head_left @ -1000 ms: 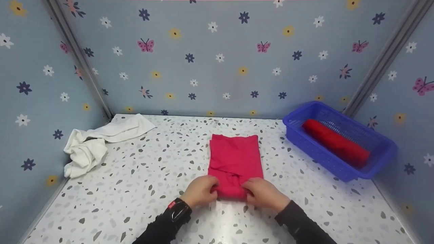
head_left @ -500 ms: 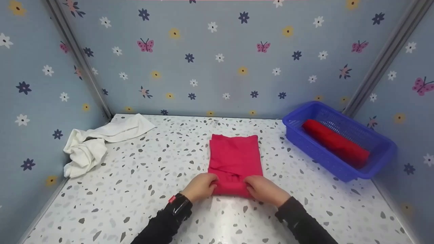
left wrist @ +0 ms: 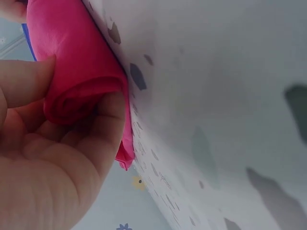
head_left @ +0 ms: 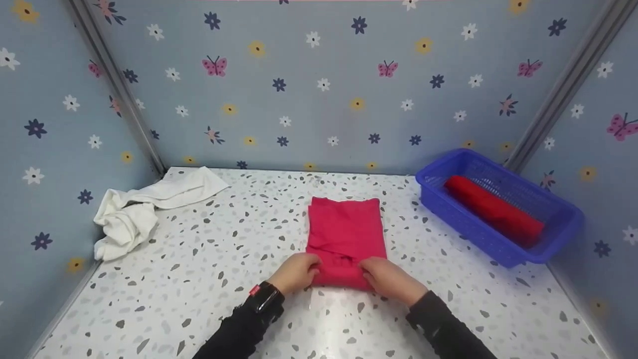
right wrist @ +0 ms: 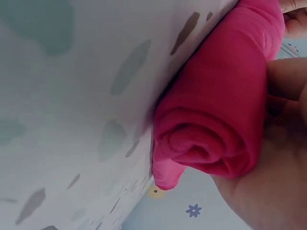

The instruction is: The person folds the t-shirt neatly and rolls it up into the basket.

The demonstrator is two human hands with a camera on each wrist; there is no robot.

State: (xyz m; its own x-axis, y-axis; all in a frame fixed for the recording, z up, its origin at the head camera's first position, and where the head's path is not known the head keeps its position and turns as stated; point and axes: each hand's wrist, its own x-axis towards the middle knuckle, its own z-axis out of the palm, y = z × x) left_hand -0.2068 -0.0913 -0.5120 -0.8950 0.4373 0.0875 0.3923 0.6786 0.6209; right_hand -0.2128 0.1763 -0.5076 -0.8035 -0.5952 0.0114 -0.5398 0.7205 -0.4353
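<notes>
A bright pink cloth (head_left: 346, 224), folded into a rectangle, lies at the middle of the table. Its near end is rolled up, and the wrist views show spiral layers at both ends of the roll (right wrist: 206, 143). My left hand (head_left: 295, 273) grips the left end, with the thumb on the outside and a finger tucked at the spiral (left wrist: 72, 103). At the right end my right hand (head_left: 391, 279) holds the roll between its thumb and fingers; some of those fingers are hidden. The far part of the cloth is flat.
A blue plastic basket (head_left: 468, 237) stands at the right, with a rolled red cloth (head_left: 493, 209) inside. Crumpled white cloth (head_left: 127, 224) lies at the left by the wall. Flower-patterned panels (head_left: 319, 114) enclose the speckled table (head_left: 239, 214) at the back and sides.
Both hands have shifted slightly away from the body, and the near end of the pink cloth has rolled a little farther forward. In the last half second almost nothing has moved.
</notes>
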